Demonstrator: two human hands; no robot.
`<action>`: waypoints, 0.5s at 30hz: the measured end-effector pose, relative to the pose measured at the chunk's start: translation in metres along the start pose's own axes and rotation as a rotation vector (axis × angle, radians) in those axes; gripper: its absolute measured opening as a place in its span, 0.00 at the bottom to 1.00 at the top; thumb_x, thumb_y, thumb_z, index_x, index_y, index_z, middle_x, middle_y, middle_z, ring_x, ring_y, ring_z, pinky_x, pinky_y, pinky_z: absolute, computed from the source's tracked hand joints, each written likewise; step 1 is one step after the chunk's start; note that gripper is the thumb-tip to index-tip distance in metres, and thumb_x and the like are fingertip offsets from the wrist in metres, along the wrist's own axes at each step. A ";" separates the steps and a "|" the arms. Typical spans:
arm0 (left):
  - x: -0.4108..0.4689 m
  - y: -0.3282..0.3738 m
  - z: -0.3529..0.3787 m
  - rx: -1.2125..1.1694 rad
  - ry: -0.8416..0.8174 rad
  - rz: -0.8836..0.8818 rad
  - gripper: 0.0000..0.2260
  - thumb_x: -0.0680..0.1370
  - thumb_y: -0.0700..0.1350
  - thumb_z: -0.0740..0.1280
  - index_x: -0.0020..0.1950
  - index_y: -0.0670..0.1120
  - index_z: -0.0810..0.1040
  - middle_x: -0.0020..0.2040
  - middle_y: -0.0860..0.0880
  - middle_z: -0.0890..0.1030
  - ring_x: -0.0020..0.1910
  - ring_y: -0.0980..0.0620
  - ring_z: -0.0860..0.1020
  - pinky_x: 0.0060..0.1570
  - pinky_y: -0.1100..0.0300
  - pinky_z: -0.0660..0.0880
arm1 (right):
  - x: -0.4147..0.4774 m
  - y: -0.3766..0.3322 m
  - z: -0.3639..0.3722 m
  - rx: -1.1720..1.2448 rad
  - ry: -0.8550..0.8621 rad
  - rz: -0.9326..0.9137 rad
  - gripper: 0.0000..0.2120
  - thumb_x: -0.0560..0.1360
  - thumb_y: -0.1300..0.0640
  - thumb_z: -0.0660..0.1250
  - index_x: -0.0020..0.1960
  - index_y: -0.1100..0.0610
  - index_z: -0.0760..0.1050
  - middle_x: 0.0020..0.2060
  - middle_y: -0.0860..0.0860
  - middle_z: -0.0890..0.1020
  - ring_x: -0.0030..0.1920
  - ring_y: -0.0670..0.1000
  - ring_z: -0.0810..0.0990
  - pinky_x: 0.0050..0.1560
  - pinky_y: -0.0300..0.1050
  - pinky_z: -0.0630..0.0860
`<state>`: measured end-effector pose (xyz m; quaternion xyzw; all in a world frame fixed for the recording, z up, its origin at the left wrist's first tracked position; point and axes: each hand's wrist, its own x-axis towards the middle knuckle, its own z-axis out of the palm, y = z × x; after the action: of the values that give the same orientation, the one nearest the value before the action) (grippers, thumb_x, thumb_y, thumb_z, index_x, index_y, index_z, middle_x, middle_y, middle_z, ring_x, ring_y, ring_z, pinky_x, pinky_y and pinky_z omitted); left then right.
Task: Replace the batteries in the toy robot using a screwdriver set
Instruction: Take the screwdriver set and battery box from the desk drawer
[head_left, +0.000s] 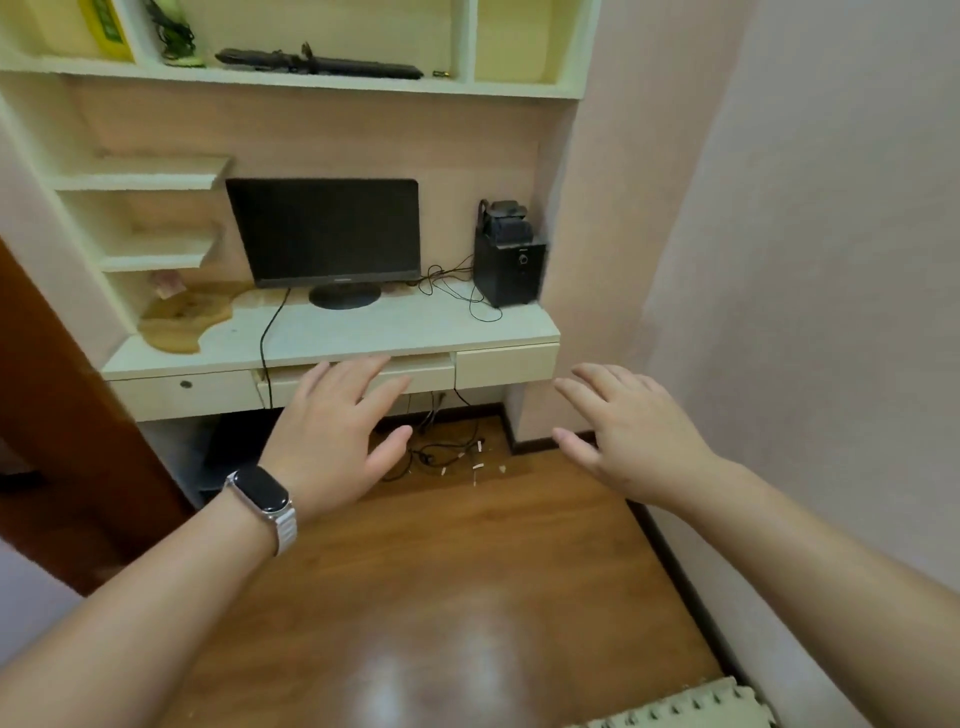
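My left hand (337, 431) is stretched out in front of me with fingers spread and nothing in it; a watch sits on its wrist. To its right, my right hand (623, 431) is also held out flat, fingers apart and empty. Both hover above the wooden floor in front of a cream desk (405, 332). No toy robot, batteries or screwdriver set show in the head view.
On the desk stand a dark monitor (327, 234) and a black speaker box (509, 260) with loose cables. Drawers (506, 364) run under the desktop. Cables and small white bits lie on the floor (447, 457). A brown door (62, 441) is at left, pink wall at right, foam mat (685, 706) at the bottom.
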<state>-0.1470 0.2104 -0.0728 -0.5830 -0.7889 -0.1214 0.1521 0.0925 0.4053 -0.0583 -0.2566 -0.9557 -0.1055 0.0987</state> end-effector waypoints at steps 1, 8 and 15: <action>0.013 0.005 0.005 -0.007 -0.002 0.006 0.26 0.77 0.59 0.56 0.70 0.48 0.73 0.70 0.44 0.74 0.69 0.44 0.71 0.71 0.42 0.64 | 0.003 0.011 0.002 -0.001 0.001 0.017 0.27 0.77 0.38 0.56 0.71 0.51 0.68 0.68 0.52 0.73 0.68 0.54 0.70 0.66 0.51 0.68; 0.100 0.035 0.037 -0.002 -0.051 0.022 0.26 0.77 0.61 0.56 0.71 0.51 0.72 0.71 0.46 0.73 0.70 0.46 0.71 0.70 0.44 0.64 | 0.040 0.091 0.037 0.051 -0.011 0.114 0.27 0.76 0.38 0.56 0.68 0.52 0.71 0.66 0.53 0.75 0.65 0.55 0.73 0.63 0.51 0.70; 0.175 0.045 0.066 0.019 -0.114 -0.013 0.28 0.77 0.62 0.53 0.74 0.53 0.69 0.75 0.48 0.68 0.73 0.47 0.66 0.73 0.45 0.61 | 0.101 0.149 0.073 0.081 -0.027 0.066 0.29 0.74 0.37 0.50 0.66 0.52 0.71 0.63 0.53 0.75 0.64 0.56 0.72 0.62 0.53 0.70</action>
<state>-0.1585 0.4027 -0.0660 -0.5824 -0.8011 -0.0813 0.1116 0.0732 0.5968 -0.0817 -0.2852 -0.9514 -0.0598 0.0994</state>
